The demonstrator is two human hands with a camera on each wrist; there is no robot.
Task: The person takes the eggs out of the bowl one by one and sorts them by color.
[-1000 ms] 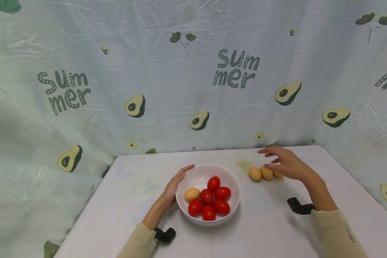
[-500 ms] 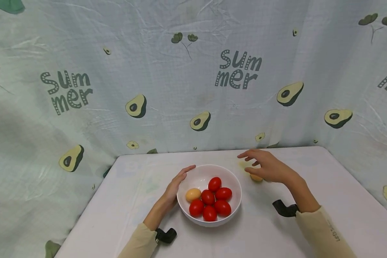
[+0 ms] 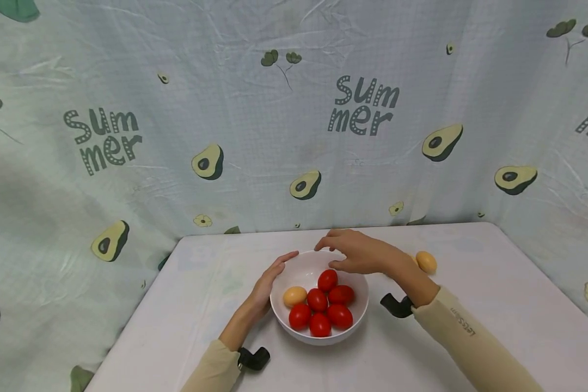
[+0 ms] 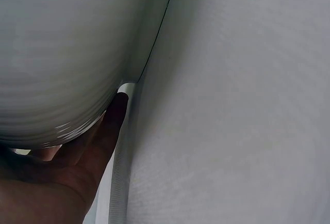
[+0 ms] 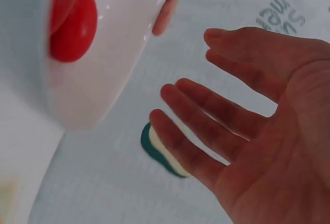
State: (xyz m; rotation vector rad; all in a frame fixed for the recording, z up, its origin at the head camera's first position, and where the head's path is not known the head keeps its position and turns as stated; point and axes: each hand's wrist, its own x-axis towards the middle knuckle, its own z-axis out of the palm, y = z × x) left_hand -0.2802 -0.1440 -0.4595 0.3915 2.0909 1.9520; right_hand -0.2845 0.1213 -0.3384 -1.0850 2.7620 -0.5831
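A white bowl (image 3: 304, 267) stands mid-table, holding several smooth red egg-shaped pieces (image 3: 316, 300) and one yellow-orange egg-shaped piece (image 3: 294, 296). My left hand (image 3: 266, 286) lies along the bowl's left side, its fingers stretched along the outer wall; the left wrist view shows the fingers (image 4: 105, 136) against that wall. Above the bowl's far right rim is my right hand (image 3: 357, 253), with fingers spread and loosely bent. In the right wrist view its palm (image 5: 278, 167) faces the camera and holds nothing.
Behind the right forearm, a yellow-orange egg-shaped piece (image 3: 426, 262) lies on the white table (image 3: 215, 272); others there are mostly hidden by the arm. A patterned cloth (image 3: 255, 136) hangs behind the table and at both sides. Each wrist carries a black camera mount (image 3: 397, 306).
My right hand has swung left, from over the yellow-orange pieces to the bowl's far right rim. My left hand stays at the bowl, and the bowl's contents look the same.
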